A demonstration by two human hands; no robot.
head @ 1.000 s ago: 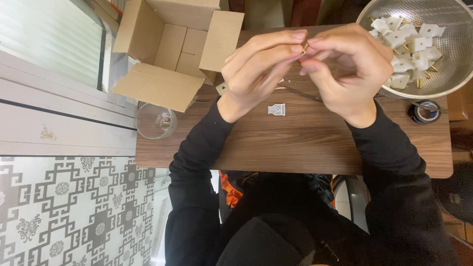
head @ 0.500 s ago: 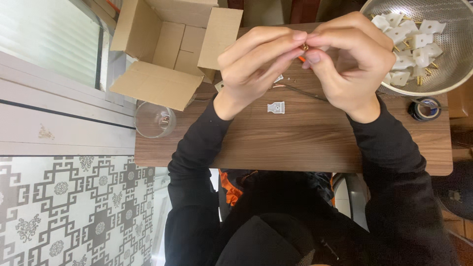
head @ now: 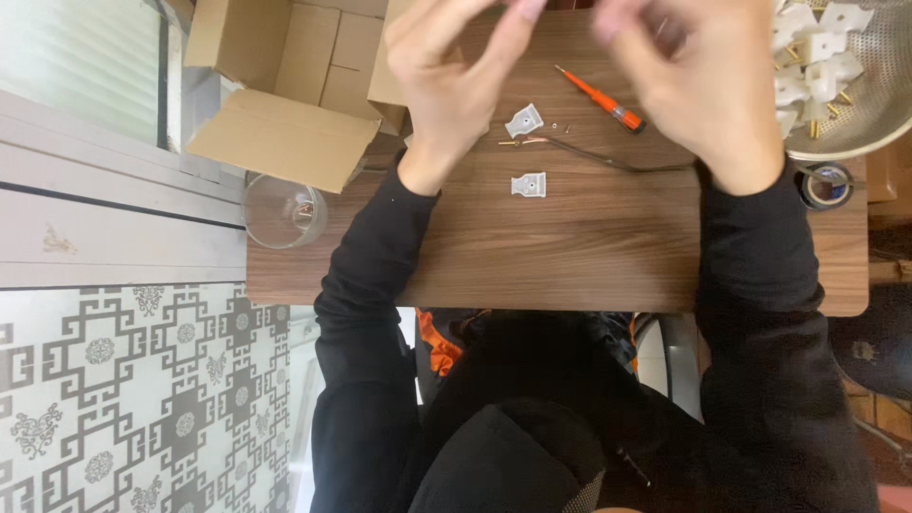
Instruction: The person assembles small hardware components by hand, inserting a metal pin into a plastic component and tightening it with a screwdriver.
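Wooden table [head: 570, 256] carries two white plug shells [head: 528, 183] near its far edge; left hand [head: 446, 71] and right hand [head: 708, 85] hover above, blurred, finger grip impossible to tell.

A brown wood-grain worktop [head: 570, 247] carries two white plug halves [head: 528, 183], an orange screwdriver [head: 600, 98], a dark cable [head: 608, 161], a tape roll [head: 825, 184], a glass bowl [head: 283, 211] and a cardboard box [head: 294, 85].

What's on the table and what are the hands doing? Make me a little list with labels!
left hand: raised over the table, fingers bent, holding nothing I can see
right hand: raised and blurred, grip unclear
table: brown wood
screwdriver: orange, lying between the hands
white plastic pieces: two, near a thin cable
metal bowl: holds more white parts
cardboard box: open
glass cup: at the table's corner
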